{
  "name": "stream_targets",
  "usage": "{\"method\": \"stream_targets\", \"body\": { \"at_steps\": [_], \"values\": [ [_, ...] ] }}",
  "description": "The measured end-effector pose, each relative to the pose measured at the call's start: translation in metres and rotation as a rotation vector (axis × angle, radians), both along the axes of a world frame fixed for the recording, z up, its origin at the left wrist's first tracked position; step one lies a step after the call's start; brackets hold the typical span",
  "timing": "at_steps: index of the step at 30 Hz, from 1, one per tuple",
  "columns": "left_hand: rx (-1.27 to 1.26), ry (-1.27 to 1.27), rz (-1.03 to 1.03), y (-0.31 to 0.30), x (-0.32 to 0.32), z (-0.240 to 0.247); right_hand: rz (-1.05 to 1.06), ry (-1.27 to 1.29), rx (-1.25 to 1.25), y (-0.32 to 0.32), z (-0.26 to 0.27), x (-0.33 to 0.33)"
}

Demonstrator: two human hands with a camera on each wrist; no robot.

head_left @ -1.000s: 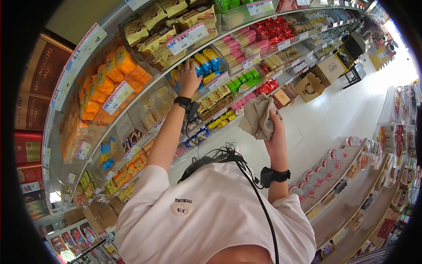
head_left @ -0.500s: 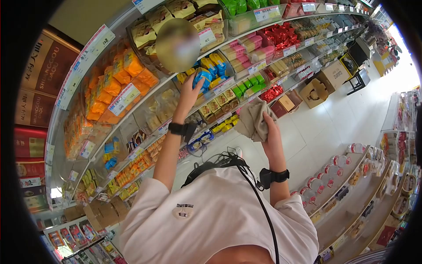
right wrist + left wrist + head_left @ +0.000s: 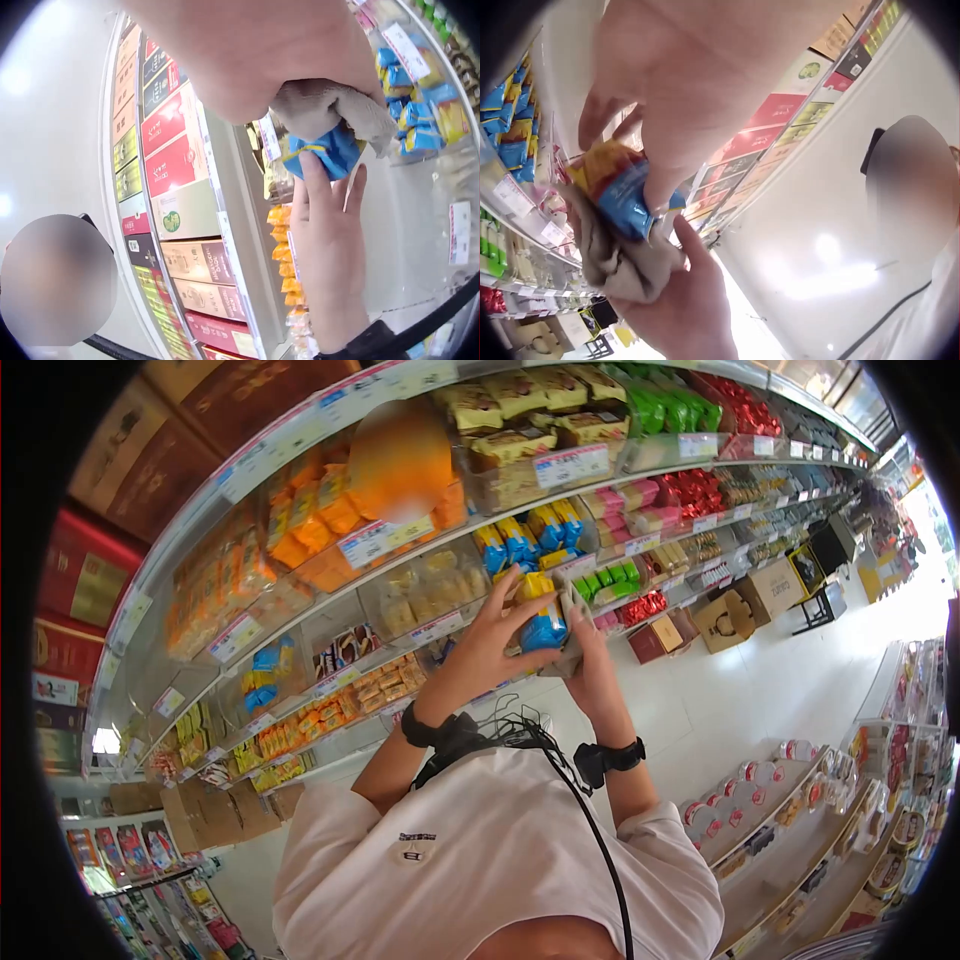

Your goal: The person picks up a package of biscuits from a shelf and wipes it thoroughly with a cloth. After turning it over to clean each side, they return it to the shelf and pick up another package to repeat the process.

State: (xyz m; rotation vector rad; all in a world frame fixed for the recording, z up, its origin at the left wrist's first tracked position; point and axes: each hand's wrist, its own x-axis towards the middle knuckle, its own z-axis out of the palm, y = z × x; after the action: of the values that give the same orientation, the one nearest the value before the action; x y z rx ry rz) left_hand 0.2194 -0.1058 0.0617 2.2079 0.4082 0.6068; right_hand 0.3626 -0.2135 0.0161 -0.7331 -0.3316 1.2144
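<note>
While the person faces the store shelves (image 3: 300, 588), the left hand (image 3: 488, 648) holds a blue-and-yellow snack packet (image 3: 541, 622), its grip wrapped round the pack with the fingers spread over its face. Just right of it, the right hand (image 3: 597, 682) clutches a beige cloth (image 3: 570, 655). That grip is clenched on the bunched fabric, which touches the packet. Packet and cloth are held up together between the person and the shelves, near the row of matching blue packs (image 3: 515, 540). Farther right, cardboard boxes (image 3: 775, 588) stand on the pale floor (image 3: 760, 670).
</note>
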Motion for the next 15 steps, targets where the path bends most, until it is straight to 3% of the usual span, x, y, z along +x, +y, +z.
{"method": "stream_targets", "body": {
  "at_steps": [3,6,10,13,15],
  "values": [
    [-0.116,0.023,-0.075,0.009,-0.031,0.012,0.114,-0.04,-0.051,-0.003,0.022,-0.022],
    [-0.337,-0.251,0.049,0.016,-0.048,-0.001,0.149,-0.15,0.032,0.003,0.025,-0.038],
    [-0.448,-0.05,0.079,0.025,-0.077,0.0,0.2,-0.493,0.06,0.006,0.029,-0.05],
    [-0.648,-0.147,0.078,0.026,-0.089,-0.005,0.202,-0.651,0.032,0.003,0.045,-0.062],
    [-0.646,-0.272,0.081,0.028,-0.092,-0.012,0.152,-0.738,0.031,0.003,0.048,-0.069]
  ]
}}
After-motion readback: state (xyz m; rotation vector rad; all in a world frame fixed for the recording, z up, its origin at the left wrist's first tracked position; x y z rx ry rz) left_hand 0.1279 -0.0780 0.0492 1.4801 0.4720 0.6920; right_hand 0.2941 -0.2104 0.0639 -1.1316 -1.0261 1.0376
